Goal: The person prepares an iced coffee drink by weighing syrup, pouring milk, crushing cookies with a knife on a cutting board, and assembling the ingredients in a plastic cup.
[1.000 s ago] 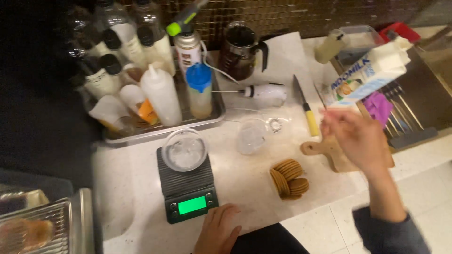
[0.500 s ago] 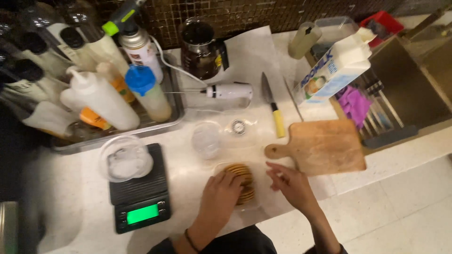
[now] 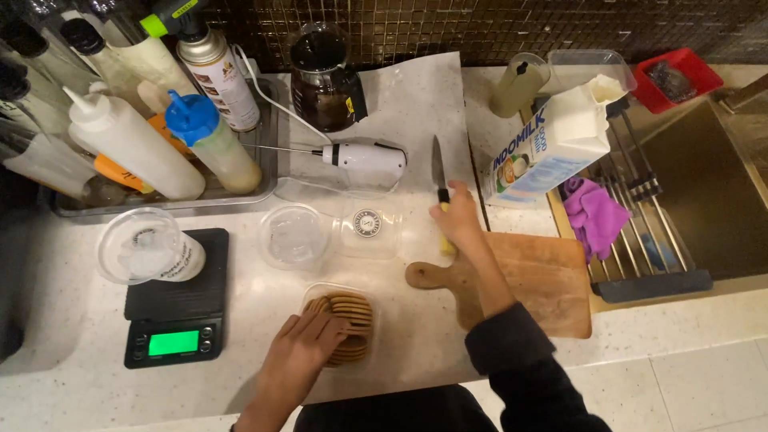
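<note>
Across the whole view runs a pale speckled stone countertop (image 3: pixel 240 320), backed by a dark wall of small glinting mosaic tiles (image 3: pixel 480 28). At the far right a steel sink (image 3: pixel 720 192) is sunk into the counter, with a wire drying rack (image 3: pixel 640 248) over its near edge holding a purple cloth (image 3: pixel 596 220). At the back left a metal tray (image 3: pixel 268 160) holds squeeze bottles and a spray can. Near the front edge, right of centre, lies a wooden cutting board (image 3: pixel 544 280) with its handle pointing left. Behind it stands a white and blue milk carton (image 3: pixel 544 148). A black digital scale (image 3: pixel 176 308) with a lit green display sits at the front left, bearing a clear plastic cup (image 3: pixel 148 252). At the back centre are a glass coffee carafe (image 3: pixel 324 76) and a white handheld frother (image 3: pixel 364 160). Between the scale and the board sits a clear plastic tub of round brown biscuits (image 3: pixel 352 324); the left hand (image 3: pixel 308 352) rests on it, fingers spread loosely over the biscuits, not closed. The right hand (image 3: pixel 460 220) reaches past the board and grasps the yellow handle of a kitchen knife (image 3: pixel 438 172), whose blade points away toward the wall.
</note>
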